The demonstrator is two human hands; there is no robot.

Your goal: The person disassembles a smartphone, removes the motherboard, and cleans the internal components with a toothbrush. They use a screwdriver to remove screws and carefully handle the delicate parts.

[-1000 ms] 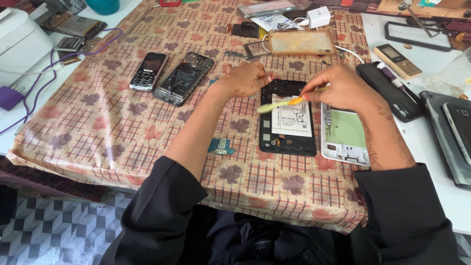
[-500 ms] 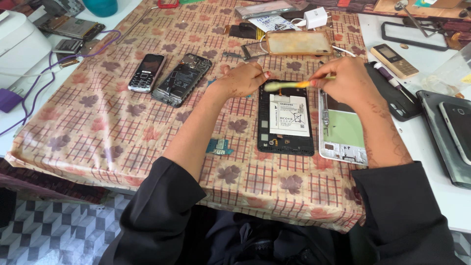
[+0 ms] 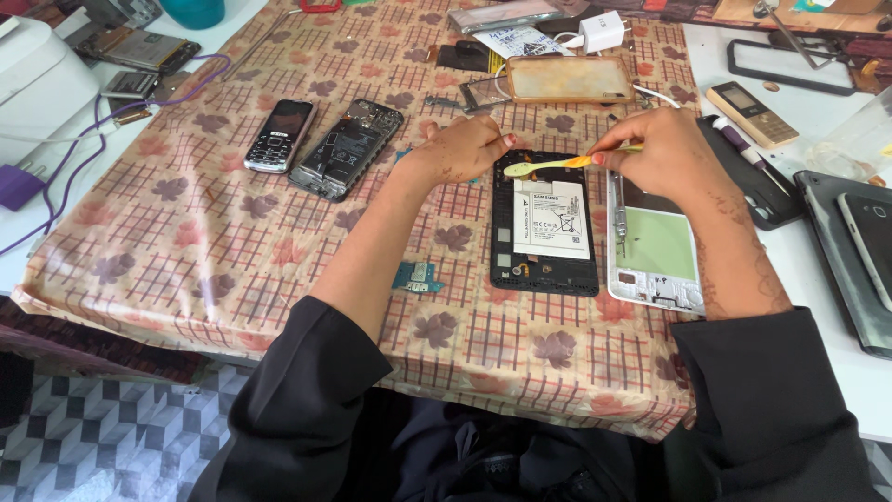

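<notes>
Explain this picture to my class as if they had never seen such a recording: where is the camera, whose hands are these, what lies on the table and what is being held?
The camera sits on a person's head and looks down, so both hands are that person's own. The left hand rests on the top corner of an opened tablet, its white battery showing. The right hand holds a yellow-green plastic tool whose tip lies over the tablet's upper edge. Right of it lies the white back cover. On the flowered tablecloth farther left lie a keypad phone and a cracked, opened phone.
</notes>
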